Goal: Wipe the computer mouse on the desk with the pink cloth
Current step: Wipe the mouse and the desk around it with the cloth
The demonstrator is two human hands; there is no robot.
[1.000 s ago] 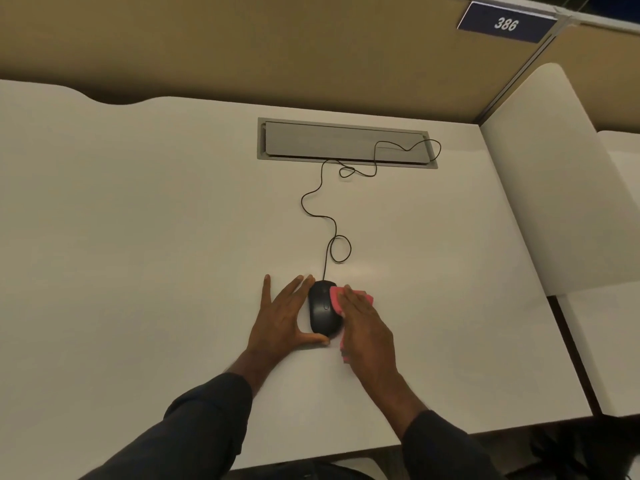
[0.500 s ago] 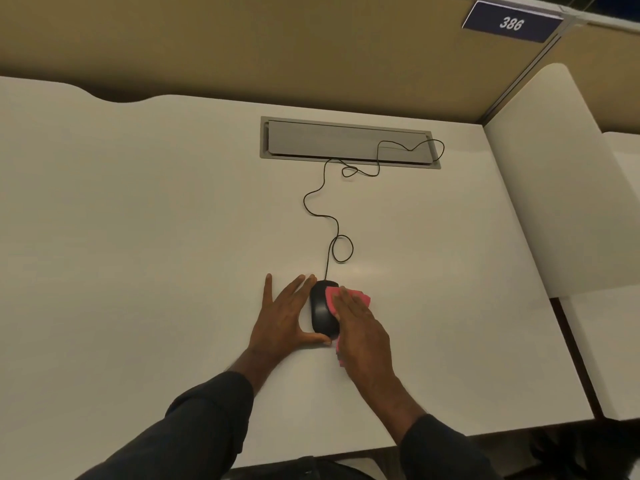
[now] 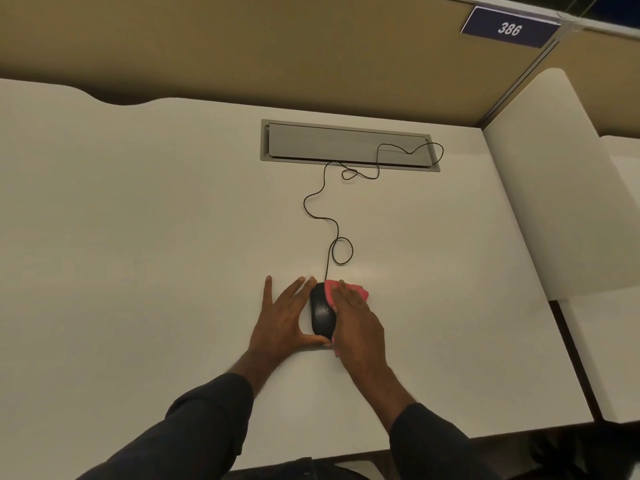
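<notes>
A person's right hand [image 3: 358, 322], fingers straight and together, presses a crumpled pink cloth [image 3: 349, 292] flat against the right flank of a black plastic corded computer mouse [image 3: 320, 311], while the left hand [image 3: 282, 318] lies spread on the desk, fingertips alongside the mouse's left side and thumb hooked round its rear edge to brace it. The mouse sits near the front middle of the pale, smooth desk [image 3: 138, 237], nose pointing away. It looks light and hard-shelled, likely to skid on so slick a top unless steadied at the sides; the cloth is soft and limp and should mould to the curved shell under a flat palm. Both forearms, in dark sleeves, reach in from the near edge and converge on the mouse. Its thin black cable [image 3: 332, 223] loops slackly back to a grey rectangular cable hatch [image 3: 346, 145] set in the desk, below a tan partition wall [image 3: 277, 46] bearing a dark blue sign numbered 386 [image 3: 509, 28].
</notes>
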